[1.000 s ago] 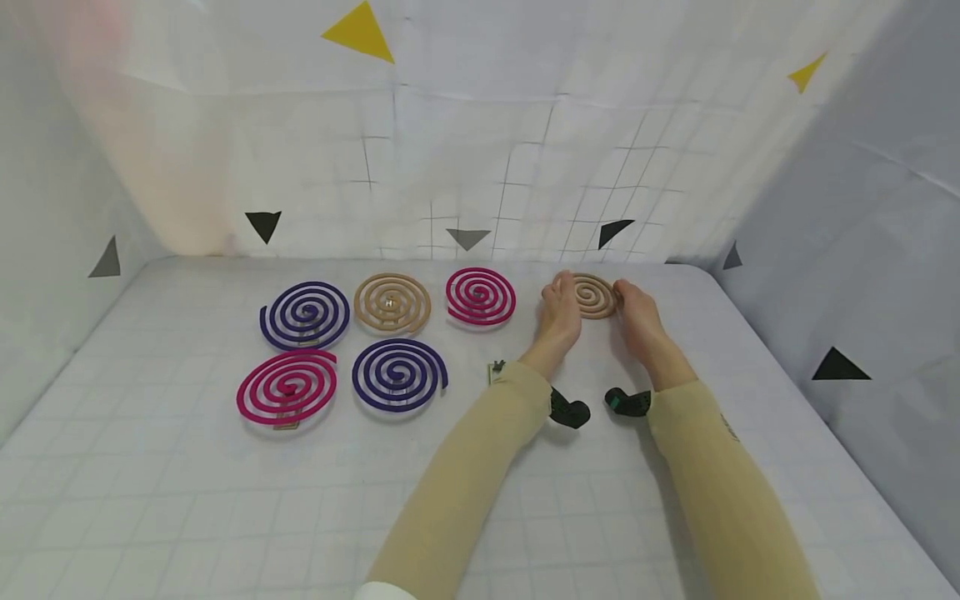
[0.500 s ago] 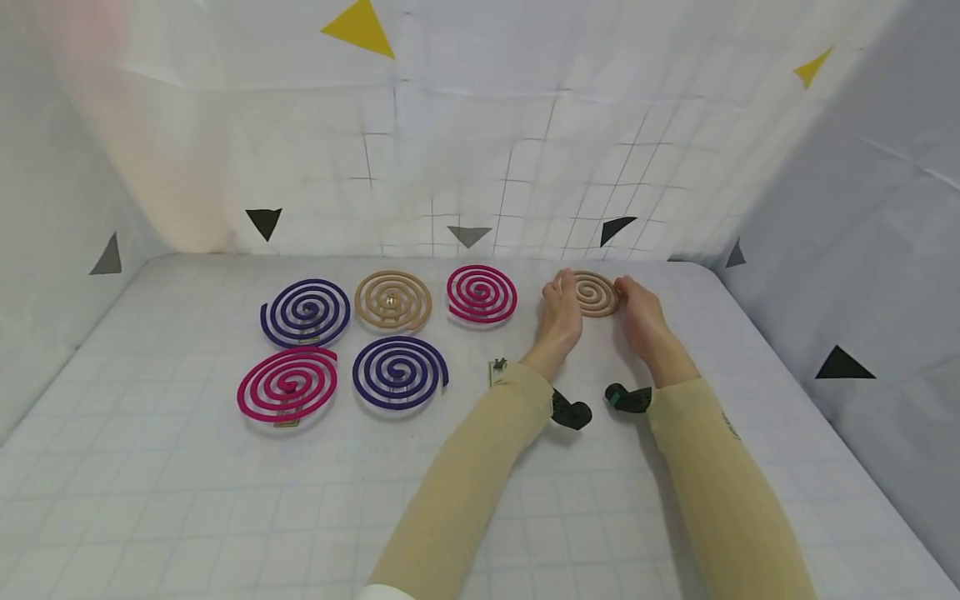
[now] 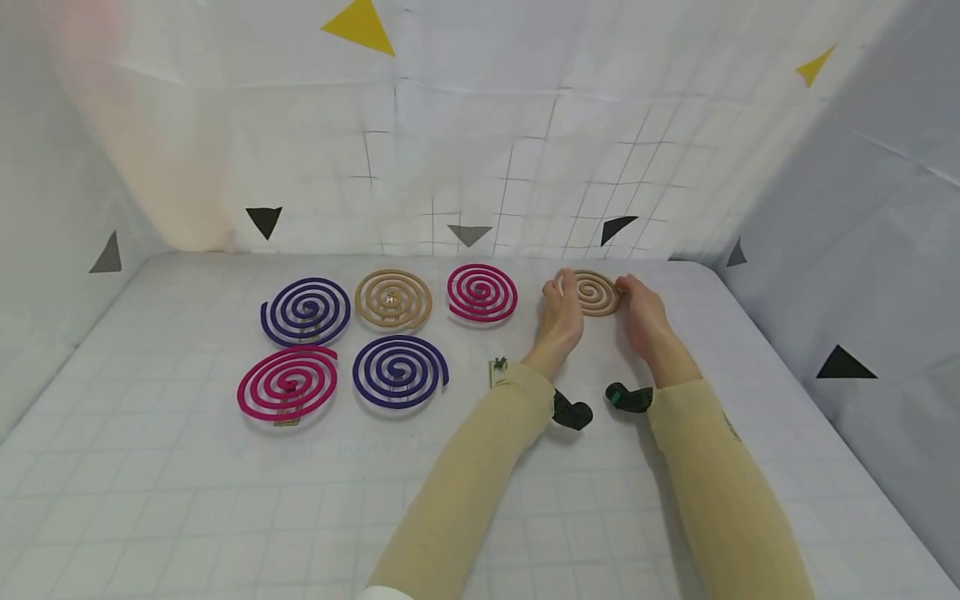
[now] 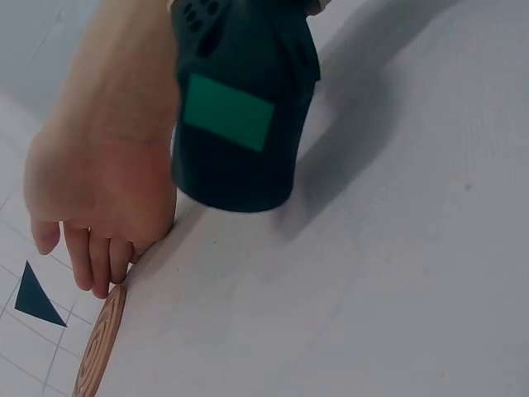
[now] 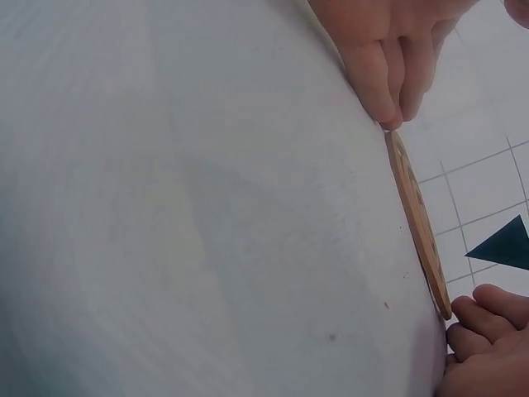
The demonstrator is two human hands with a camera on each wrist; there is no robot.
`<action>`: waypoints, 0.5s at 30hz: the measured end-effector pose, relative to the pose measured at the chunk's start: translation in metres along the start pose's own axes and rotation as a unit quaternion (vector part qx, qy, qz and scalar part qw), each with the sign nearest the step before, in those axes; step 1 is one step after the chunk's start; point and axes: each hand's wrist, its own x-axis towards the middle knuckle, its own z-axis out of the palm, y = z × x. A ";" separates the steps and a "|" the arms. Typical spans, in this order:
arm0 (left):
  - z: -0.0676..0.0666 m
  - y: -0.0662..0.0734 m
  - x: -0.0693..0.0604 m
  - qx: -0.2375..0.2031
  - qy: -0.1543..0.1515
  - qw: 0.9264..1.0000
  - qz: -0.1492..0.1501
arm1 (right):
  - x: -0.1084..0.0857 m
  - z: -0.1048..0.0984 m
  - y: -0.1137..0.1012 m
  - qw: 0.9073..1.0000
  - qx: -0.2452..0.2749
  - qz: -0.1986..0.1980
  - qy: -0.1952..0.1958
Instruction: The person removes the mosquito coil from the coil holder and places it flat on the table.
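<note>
A tan mosquito coil [image 3: 597, 293] lies flat at the back right of the table, between the two hands. At its left edge is my left hand [image 3: 561, 318], whose fingertips touch or nearly touch the rim in the right wrist view. My right hand [image 3: 647, 321] stands at the opposite edge, fingers [image 5: 488, 318] loosely bent beside the rim. From the side, the coil [image 5: 417, 223] appears as a thin disc. The left wrist view shows the right hand [image 4: 103, 190] with extended fingers near the coil [image 4: 101, 343]; the left hand is out of that view.
To the left, several coils sit on small stands: purple [image 3: 306, 312] [image 3: 401, 372], tan [image 3: 393, 299] and magenta [image 3: 482, 293] [image 3: 287, 383]. A small metal stand [image 3: 498, 372] is beside the left sleeve [image 3: 480, 467]. White walls [image 3: 465, 150] enclose the table.
The head view has shifted very slightly. Both hands stay beside the tan mosquito coil, and the other coils have not moved.
</note>
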 end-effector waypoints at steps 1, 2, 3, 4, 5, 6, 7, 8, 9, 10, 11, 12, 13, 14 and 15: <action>0.000 0.000 0.000 -0.001 0.000 1.000 0.000 | 0.000 0.000 0.000 1.000 0.005 0.000 -0.002; -0.001 0.000 0.000 -0.002 -0.001 1.000 0.000 | -0.001 0.000 0.000 1.000 0.012 0.001 -0.003; -0.001 -0.001 0.000 -0.003 -0.001 1.000 0.000 | -0.001 0.000 0.000 1.000 0.019 0.001 -0.004; -0.001 -0.001 0.000 -0.003 -0.002 1.000 0.001 | -0.001 0.000 0.000 1.000 0.025 0.001 -0.006; -0.002 -0.001 0.000 -0.003 -0.001 1.000 0.001 | -0.001 0.000 0.000 0.999 0.032 0.001 -0.006; -0.002 -0.001 0.000 -0.003 -0.002 1.000 0.001 | -0.002 0.000 0.001 0.999 0.039 0.001 -0.007; -0.003 -0.001 0.000 -0.003 -0.002 1.000 0.001 | -0.001 0.000 0.001 0.999 0.044 0.001 -0.009; -0.003 -0.002 0.000 -0.002 -0.002 1.000 0.001 | -0.001 0.000 0.002 0.999 0.048 0.002 -0.009; -0.003 -0.002 -0.001 -0.002 -0.003 1.000 0.001 | -0.001 0.000 0.002 0.999 0.050 0.002 -0.008; -0.003 -0.001 -0.002 -0.002 -0.004 1.000 0.001 | -0.001 0.000 0.003 0.999 0.053 0.002 -0.006; -0.003 -0.001 -0.003 -0.004 -0.005 1.000 -0.001 | -0.001 0.000 0.003 0.998 0.057 0.001 -0.004; -0.003 0.000 -0.004 -0.009 -0.006 1.000 0.000 | -0.001 -0.001 0.003 0.998 0.061 0.001 -0.002; -0.002 0.001 -0.006 -0.012 -0.008 1.000 0.000 | -0.002 -0.001 0.003 0.998 0.061 0.001 0.002; -0.002 0.003 -0.008 -0.019 -0.013 1.000 0.002 | -0.003 -0.002 0.003 0.998 0.062 0.000 0.007; -0.001 0.004 -0.012 -0.021 -0.017 1.000 0.004 | -0.005 -0.003 0.002 0.998 0.064 -0.003 0.010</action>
